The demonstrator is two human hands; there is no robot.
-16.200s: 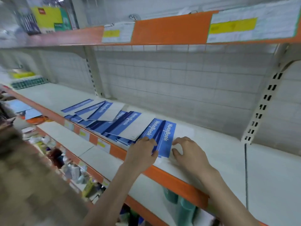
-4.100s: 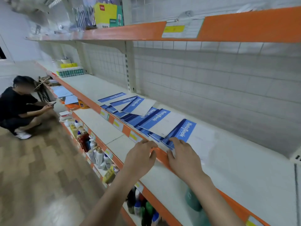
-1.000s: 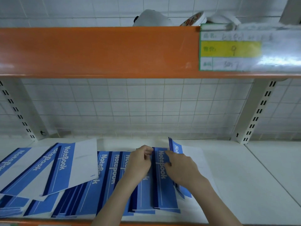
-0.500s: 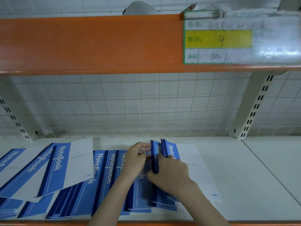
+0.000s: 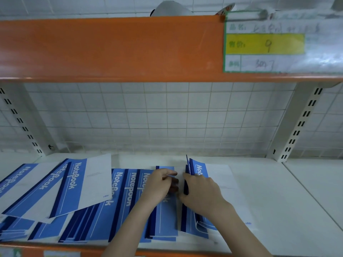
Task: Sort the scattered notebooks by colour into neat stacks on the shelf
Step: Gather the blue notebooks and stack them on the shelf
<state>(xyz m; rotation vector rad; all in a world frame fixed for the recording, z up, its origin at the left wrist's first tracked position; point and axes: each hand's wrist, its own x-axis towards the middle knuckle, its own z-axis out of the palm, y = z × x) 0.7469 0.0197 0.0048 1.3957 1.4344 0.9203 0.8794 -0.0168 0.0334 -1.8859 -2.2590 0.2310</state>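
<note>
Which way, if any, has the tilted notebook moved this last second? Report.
No. The tilted notebook keeps its place beside the left upright.

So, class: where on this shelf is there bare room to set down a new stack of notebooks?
Bare shelf lies right of the right hand, out to the upright, and in a strip along the back wall. The left half is crowded with overlapping notebooks.

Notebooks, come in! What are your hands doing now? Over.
Left hand pinching a blue notebook. Right hand gripping tilted-up notebooks. Blue notebooks fanned loose at left, unstacked. Nothing blocking.
</note>
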